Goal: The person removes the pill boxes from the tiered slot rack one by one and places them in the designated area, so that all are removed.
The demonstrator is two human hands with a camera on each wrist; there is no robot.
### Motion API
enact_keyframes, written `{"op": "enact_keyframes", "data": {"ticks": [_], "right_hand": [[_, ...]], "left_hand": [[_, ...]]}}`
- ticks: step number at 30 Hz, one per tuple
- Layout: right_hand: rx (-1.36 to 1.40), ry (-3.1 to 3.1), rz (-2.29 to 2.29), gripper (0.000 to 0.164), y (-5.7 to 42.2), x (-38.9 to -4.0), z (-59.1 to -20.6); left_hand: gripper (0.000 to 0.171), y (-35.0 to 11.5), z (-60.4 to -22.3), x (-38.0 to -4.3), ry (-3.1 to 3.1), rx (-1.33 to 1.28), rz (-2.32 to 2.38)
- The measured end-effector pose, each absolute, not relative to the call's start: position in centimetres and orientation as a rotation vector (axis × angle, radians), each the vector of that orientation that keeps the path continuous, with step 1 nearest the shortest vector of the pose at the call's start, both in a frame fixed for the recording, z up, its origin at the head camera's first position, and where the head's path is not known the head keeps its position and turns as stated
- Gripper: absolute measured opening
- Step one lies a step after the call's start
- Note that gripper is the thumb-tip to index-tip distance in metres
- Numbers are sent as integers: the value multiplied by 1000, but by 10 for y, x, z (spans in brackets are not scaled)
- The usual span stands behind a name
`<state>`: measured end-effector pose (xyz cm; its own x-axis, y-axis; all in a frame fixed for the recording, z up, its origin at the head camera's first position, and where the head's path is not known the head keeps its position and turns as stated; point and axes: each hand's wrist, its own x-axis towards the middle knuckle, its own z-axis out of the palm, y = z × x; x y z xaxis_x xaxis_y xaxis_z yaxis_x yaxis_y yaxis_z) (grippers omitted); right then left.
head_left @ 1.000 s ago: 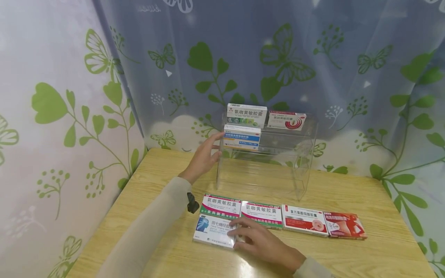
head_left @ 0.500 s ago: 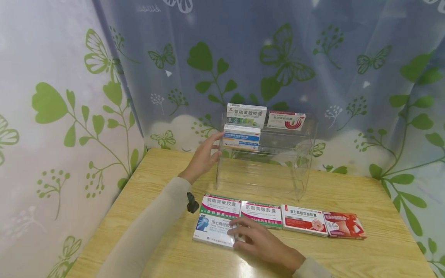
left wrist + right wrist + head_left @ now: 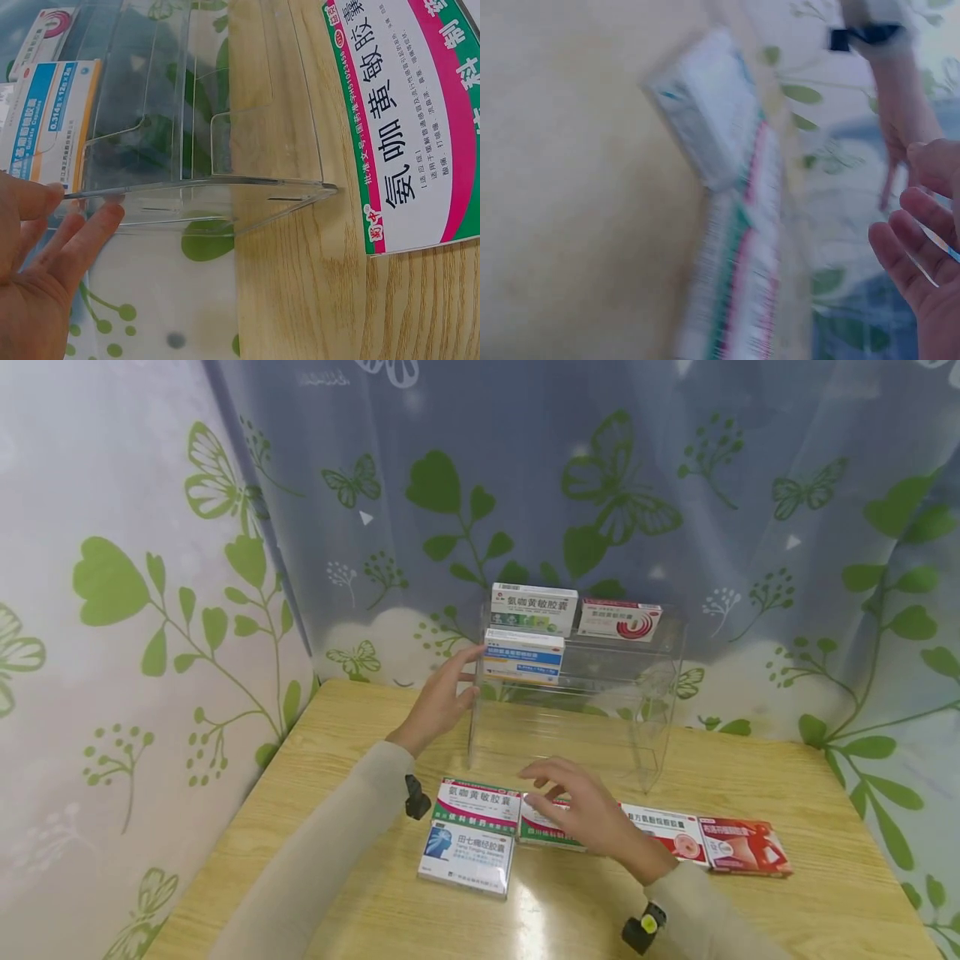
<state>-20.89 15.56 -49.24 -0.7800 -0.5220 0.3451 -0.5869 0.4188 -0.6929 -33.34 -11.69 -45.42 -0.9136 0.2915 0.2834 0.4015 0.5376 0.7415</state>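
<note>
L hand (image 3: 438, 706) on clear stand (image 3: 600, 695), R hand (image 3: 581, 806) over pink-green box (image 3: 538, 828); hands well apart.
Your L fingers lie fairly straight vs stand's left side, nr blue-white box (image 3: 523, 658) one tier below top. Your R fingers are loosely bent w/ nothing in them, can't tell if touching. White box (image 3: 467, 860) w/ blue head pic lies flat on table (image 3: 375, 893).

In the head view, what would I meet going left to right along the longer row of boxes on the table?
First pink-and-green box, second pink-and-green box partly hidden by the right hand, white-and-red box, red box.
</note>
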Motion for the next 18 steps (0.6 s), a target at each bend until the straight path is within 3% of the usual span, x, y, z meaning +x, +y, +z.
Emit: {"op": "enact_keyframes", "data": {"ticks": [18], "right_hand": [[515,-2440,1397,41,166,-306,-420]], "left_hand": [[72,-117,-455,-334,-2641,-608,-1330]]}}
